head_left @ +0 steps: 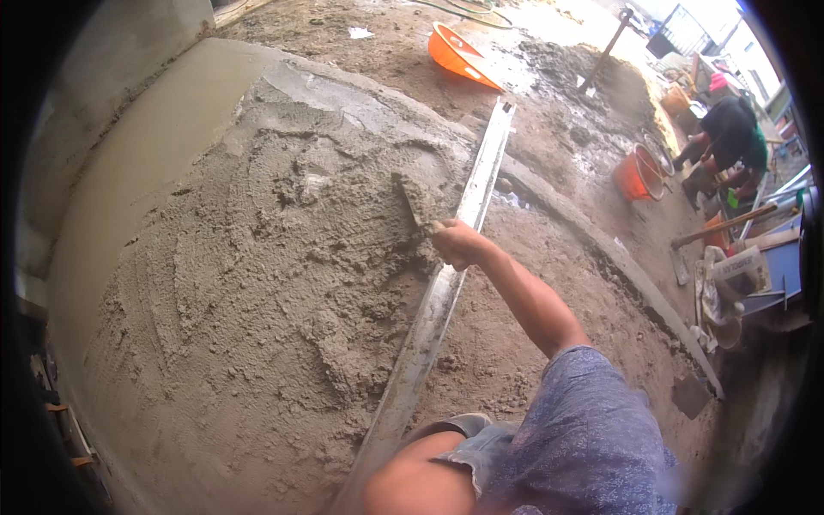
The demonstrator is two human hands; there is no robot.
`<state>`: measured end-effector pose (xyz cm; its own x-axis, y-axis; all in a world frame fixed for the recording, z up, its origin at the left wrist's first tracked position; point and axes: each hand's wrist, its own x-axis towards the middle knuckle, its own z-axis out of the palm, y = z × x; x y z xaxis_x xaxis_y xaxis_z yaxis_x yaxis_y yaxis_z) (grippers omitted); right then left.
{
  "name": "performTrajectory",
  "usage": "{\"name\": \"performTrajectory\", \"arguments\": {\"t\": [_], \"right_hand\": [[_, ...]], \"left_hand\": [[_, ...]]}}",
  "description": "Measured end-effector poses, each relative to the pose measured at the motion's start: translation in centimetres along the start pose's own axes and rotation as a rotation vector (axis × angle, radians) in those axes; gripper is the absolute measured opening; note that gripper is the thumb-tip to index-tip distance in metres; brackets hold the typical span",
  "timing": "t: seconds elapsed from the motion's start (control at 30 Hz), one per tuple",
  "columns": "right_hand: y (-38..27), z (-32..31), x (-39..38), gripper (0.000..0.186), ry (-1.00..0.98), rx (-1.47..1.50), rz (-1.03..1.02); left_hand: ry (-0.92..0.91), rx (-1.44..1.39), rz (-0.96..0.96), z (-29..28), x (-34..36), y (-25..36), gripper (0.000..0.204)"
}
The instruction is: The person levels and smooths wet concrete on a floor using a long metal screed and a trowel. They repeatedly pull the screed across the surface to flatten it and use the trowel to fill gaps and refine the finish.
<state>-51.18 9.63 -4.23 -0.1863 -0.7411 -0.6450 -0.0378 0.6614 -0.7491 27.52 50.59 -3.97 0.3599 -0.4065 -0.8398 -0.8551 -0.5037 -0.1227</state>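
Observation:
My right hand (461, 245) is closed around the handle of a trowel. The trowel's blade (408, 199) points away and to the left, its edge down in rough wet mortar (283, 232). A long metal straightedge (481, 176), smeared with mortar, runs from the near edge to the far side along the mortar's right border, under my right wrist. On the far left the mortar surface (163, 129) is smooth; near the trowel it is lumpy. My left hand is out of view.
Bare soil (506, 335) lies right of the straightedge, bounded by a low concrete curb (614, 262). Orange buckets stand beyond: one tipped bucket (457, 53), one upright bucket (637, 176). Another person (730, 137) bends over at the far right, near tools and containers. A wall (112, 69) rises at left.

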Motion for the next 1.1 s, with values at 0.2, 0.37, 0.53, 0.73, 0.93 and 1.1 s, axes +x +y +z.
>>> {"name": "performTrajectory", "arguments": {"t": [0.2, 0.37, 0.53, 0.73, 0.93, 1.1], "right_hand": [[-3.6, -6.8, 2.8, 0.042, 0.118, -0.325, -0.202], [-4.3, -17.2, 10.6, 0.017, 0.526, -1.004, -0.162], [-2.3, -8.1, 5.3, 0.019, 0.045, -0.539, 0.031], [5.2, 6.9, -5.6, 0.033, -0.083, -0.748, -0.097], [8.9, 17.6, -13.7, 0.030, -0.445, -0.971, -0.229], [11.8, 12.8, -18.6, 0.036, -0.035, -0.761, -0.212]], "left_hand": [[-0.037, -0.010, -0.054, 0.9, -1.9, -4.0, 0.074], [-0.051, 0.029, 0.033, 2.8, -2.2, -10.9, 0.077], [-0.092, -0.043, 0.026, 6.1, -6.8, -7.2, 0.056], [0.236, -0.204, 0.061, 11.2, -5.9, 2.2, 0.053], [0.419, -0.159, 0.084, 10.1, -6.9, 10.4, 0.044], [0.578, -0.198, 0.107, 15.1, -5.8, 3.3, 0.037]]}}
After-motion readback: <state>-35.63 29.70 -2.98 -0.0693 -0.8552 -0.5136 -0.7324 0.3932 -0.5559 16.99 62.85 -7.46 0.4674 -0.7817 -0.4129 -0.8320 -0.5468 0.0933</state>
